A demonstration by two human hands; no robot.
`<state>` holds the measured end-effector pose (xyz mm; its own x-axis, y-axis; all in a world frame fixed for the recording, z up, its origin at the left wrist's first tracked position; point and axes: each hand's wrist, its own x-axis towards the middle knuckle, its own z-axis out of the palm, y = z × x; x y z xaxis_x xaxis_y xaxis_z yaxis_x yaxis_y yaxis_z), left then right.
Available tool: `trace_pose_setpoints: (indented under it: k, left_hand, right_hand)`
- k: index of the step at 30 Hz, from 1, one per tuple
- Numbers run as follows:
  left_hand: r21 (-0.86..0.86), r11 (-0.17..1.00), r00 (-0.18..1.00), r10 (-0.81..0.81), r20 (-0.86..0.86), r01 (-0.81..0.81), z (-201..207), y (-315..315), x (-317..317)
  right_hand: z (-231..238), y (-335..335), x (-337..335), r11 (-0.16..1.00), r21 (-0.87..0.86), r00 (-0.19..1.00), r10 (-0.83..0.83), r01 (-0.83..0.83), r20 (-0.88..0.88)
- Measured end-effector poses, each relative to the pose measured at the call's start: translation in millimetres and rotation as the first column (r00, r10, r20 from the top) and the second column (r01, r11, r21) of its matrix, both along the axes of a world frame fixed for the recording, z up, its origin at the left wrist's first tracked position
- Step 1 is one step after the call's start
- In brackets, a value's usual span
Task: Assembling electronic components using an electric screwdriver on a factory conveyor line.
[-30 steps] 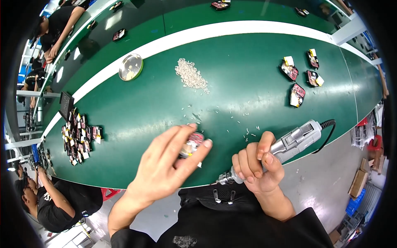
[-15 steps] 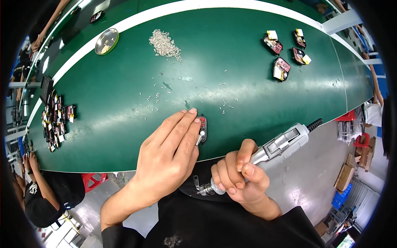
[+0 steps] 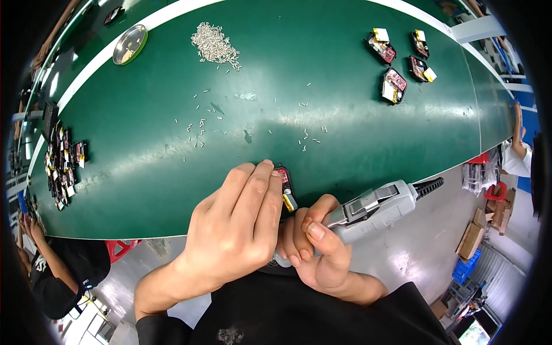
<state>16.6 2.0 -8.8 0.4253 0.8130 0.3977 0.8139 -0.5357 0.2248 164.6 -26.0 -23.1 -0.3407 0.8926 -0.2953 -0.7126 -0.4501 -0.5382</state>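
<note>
My left hand (image 3: 233, 230) lies over a small black electronic module (image 3: 287, 185) with a red board at the near edge of the bench. Its fingers are pressed together along the module's left side and hide much of it. A yellow and white piece shows at the module's near end. In my right hand (image 3: 325, 247) is a grey electric screwdriver (image 3: 376, 210), with the fingers wrapped round its front part. The screwdriver points left, close to my left hand, which hides its tip. Its black cord leaves the back end to the right.
Tiny metal pins or screws form a pile (image 3: 214, 45) at the far side, with others scattered nearer. A round dish (image 3: 130, 45) stands at far left. Several similar modules (image 3: 60, 164) are heaped left; more modules (image 3: 394, 86) lie far right. Another person (image 3: 63, 264) sits at left.
My right hand has brought the screwdriver left, up against my left hand, so its tip no longer shows. The module has turned slightly, and its yellow and white piece now shows.
</note>
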Motion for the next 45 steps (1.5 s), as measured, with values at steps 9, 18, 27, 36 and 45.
trace_pose_setpoints:
  k: [9,18,27,36,45]
  left_hand:
    - [-0.05,0.997,0.998,0.057,0.004,-0.057,0,-15,7]
    - [-0.185,0.981,0.999,0.051,-0.007,-0.052,5,-27,8]
    - [-0.23,0.973,0.997,0.044,0.059,-0.029,5,-23,3]
    - [-0.117,0.992,0.995,0.048,0.085,-0.038,-6,-22,1]
    - [-0.104,0.994,0.966,0.045,0.255,-0.019,-14,-21,4]
  right_hand:
    - [4,7,9,0.996,-0.001,0.995,0.088,-0.088,0.052]
    - [61,90,44,0.799,0.6,0.998,0.054,-0.029,-0.023]
    - [43,112,33,0.724,0.62,0.952,0.193,-0.302,0.239]
    - [37,115,28,0.75,0.586,0.95,0.203,-0.305,0.235]
    - [41,110,23,0.753,0.559,0.93,0.201,-0.347,0.306]
